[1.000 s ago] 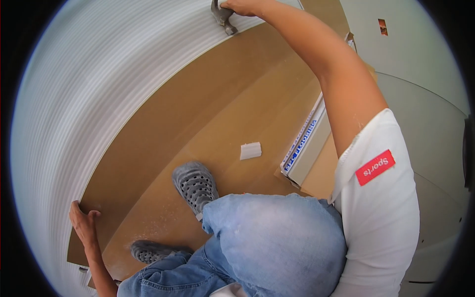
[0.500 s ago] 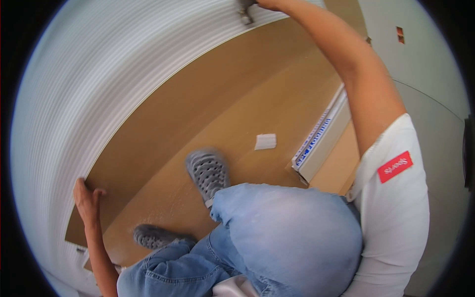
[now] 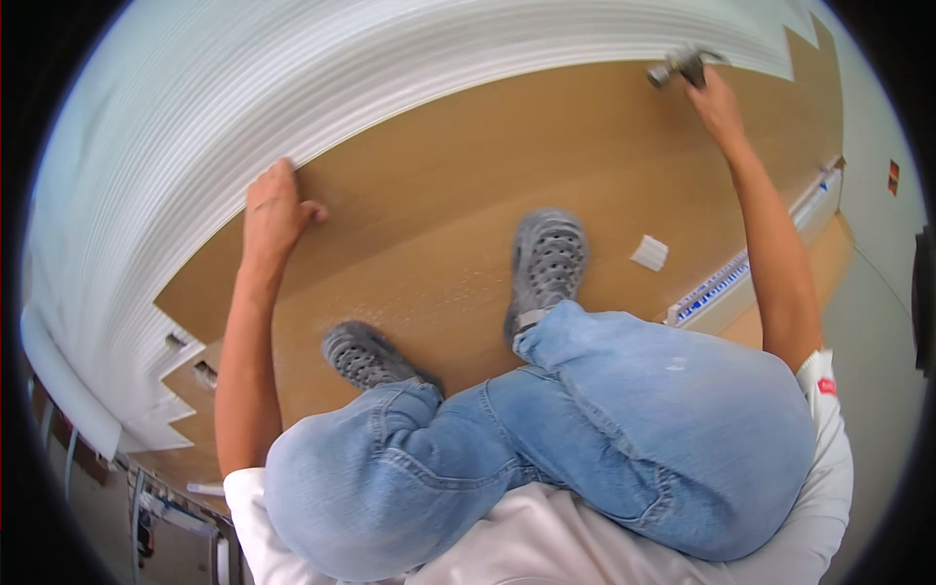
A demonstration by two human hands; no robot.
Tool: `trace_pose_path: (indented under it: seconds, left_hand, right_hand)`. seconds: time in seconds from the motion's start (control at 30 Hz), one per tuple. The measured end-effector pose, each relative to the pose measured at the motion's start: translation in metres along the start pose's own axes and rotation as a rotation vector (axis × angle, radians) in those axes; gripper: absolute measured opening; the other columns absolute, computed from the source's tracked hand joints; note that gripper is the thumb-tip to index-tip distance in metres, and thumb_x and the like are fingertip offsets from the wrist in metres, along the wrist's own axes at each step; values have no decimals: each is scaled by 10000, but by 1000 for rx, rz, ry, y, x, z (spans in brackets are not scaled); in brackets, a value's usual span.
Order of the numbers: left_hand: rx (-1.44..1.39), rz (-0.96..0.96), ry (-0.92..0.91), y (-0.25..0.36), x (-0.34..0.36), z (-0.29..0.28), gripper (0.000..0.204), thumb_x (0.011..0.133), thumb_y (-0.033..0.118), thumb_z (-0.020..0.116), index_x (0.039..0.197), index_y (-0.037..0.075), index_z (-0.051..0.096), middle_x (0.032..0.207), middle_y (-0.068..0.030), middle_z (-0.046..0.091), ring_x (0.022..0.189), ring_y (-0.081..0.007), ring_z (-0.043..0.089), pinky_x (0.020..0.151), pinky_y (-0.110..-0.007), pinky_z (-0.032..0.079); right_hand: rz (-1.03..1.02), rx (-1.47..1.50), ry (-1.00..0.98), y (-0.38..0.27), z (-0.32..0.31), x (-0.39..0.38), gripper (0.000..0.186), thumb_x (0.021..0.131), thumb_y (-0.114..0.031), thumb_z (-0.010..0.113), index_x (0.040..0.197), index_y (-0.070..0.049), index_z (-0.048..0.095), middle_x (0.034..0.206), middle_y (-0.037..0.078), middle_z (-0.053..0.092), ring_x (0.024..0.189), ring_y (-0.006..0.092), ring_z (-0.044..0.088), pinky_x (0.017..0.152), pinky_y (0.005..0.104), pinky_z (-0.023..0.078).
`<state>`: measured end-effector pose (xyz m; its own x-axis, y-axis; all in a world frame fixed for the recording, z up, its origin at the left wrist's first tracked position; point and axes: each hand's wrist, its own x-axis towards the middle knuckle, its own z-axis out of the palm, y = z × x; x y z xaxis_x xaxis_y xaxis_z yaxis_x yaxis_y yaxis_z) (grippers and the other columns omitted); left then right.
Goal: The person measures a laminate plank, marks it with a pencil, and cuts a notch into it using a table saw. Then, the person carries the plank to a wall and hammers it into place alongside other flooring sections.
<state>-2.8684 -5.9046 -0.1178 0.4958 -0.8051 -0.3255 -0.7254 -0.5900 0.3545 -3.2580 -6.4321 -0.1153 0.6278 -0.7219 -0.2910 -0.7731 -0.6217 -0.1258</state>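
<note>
Small grey metal tool (image 3: 682, 66), gripped by right hand (image 3: 717, 102) fingers, is now sitting upper right; left hand (image 3: 273, 210) has shifted up, fingers flat on brown cardboard sheet (image 3: 507, 166).

a workshop or packing area: a big brown cardboard sheet (image 3: 468, 195) fills the middle of the frame, a thick stack of white foam sheeting (image 3: 244, 107) curves across the upper left, and bare pale floor (image 3: 868, 322) shows at the right edge.

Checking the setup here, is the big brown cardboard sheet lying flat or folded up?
Lying flat and spread out: the brown cardboard sheet stretches unfolded under both grey perforated shoes, beside the white ribbed foam sheet, left hand pressing its edge.
</note>
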Motion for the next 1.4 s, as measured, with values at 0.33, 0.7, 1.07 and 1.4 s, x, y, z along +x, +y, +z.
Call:
trace_pose_path:
  seconds: [0.33,0.7,1.07,1.4]
  left_hand:
    - [-292,-163,75,-41,-8,25,649,615,314,897,1083,25,554,979,-206,679,981,-400,643,815,-456,524]
    - [-7,-81,175,-233,-114,-24,530,697,408,847,1024,47,637,1059,-147,635,1052,-363,569,910,-444,475]
    - [46,-329,275,-288,-177,-48,642,555,253,894,1094,59,603,1090,-75,600,1114,-308,545,934,-412,482]
    - [27,-155,641,-300,-191,2,694,705,472,815,1224,62,604,1224,-122,542,1212,-347,485,1022,-436,460]
  right_hand:
    - [118,308,-100,-7,114,-191,578,957,-260,652,1439,-13,452,1357,191,577,1253,301,551,1059,369,402]
    - [187,296,-281,-63,88,-238,484,991,-261,602,1377,-2,470,1318,214,597,1233,330,579,1021,369,430]
    - [-181,-252,-344,-196,31,-141,309,945,-296,600,936,13,612,943,248,670,901,428,637,776,499,499]
    - [-1027,-382,-626,-452,-23,-140,156,872,-210,637,909,-59,620,890,147,638,903,352,622,804,453,515]
